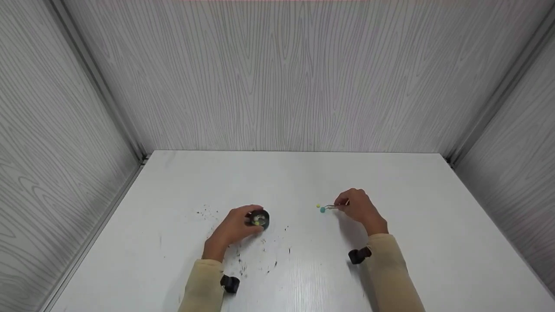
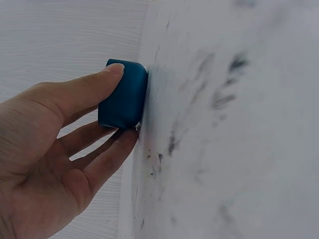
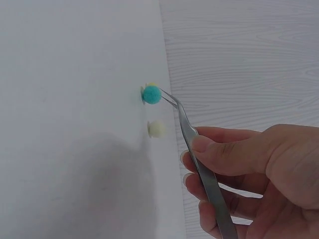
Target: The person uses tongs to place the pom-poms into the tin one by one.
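Note:
My left hand point(image 1: 234, 224) grips a small round cup point(image 1: 266, 220) by its sides, thumb and fingers curled about it. From above the cup looks dark, with pale and yellowish bits inside; its wall point(image 2: 123, 97) is blue in the left wrist view. On the right, my right hand point(image 1: 356, 207) pinches bent-tip metal tweezers point(image 3: 192, 142). Their tips are spread slightly at a teal fuzzy ball point(image 3: 152, 95); I cannot tell whether they hold it. Behind that ball a yellow ball point(image 1: 318, 206) partly shows, and a cream ball point(image 3: 156, 130) lies nearby.
Dark specks and smudges point(image 1: 240, 262) mark the white tabletop point(image 1: 295, 182) around the left hand. Grey wood-grain panels point(image 1: 277, 78) stand behind the table and along both sides. A black wrist device point(image 1: 230, 284) sits on each sleeve.

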`<state>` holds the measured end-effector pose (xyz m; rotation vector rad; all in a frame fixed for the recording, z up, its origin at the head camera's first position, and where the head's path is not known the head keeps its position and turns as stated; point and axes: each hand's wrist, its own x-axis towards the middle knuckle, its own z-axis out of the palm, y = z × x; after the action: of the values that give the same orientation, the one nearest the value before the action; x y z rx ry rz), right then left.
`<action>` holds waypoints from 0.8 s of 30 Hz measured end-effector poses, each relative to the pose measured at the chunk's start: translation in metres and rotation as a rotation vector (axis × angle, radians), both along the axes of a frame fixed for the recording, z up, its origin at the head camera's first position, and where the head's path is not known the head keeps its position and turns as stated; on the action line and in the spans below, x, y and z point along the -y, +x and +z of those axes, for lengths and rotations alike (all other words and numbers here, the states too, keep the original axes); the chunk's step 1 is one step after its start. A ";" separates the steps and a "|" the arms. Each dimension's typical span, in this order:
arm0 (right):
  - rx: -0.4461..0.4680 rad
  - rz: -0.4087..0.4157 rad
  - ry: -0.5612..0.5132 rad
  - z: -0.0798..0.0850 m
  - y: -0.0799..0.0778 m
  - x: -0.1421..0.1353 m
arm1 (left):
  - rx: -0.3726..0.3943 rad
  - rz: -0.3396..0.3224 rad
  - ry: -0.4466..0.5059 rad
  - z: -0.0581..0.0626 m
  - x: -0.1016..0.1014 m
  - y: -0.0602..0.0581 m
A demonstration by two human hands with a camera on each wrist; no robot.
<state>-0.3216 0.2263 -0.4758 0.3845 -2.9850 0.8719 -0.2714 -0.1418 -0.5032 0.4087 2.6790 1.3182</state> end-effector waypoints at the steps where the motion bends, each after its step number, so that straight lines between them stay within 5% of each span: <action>1: 0.002 0.000 0.000 0.000 0.000 0.000 | 0.001 0.000 -0.002 0.000 0.000 0.000; 24: -0.055 0.019 -0.016 -0.002 0.002 0.004 | 0.003 -0.006 -0.004 0.000 0.001 -0.001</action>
<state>-0.3199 0.2227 -0.4779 0.4297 -2.9273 0.8721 -0.2725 -0.1423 -0.5037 0.4138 2.6759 1.3106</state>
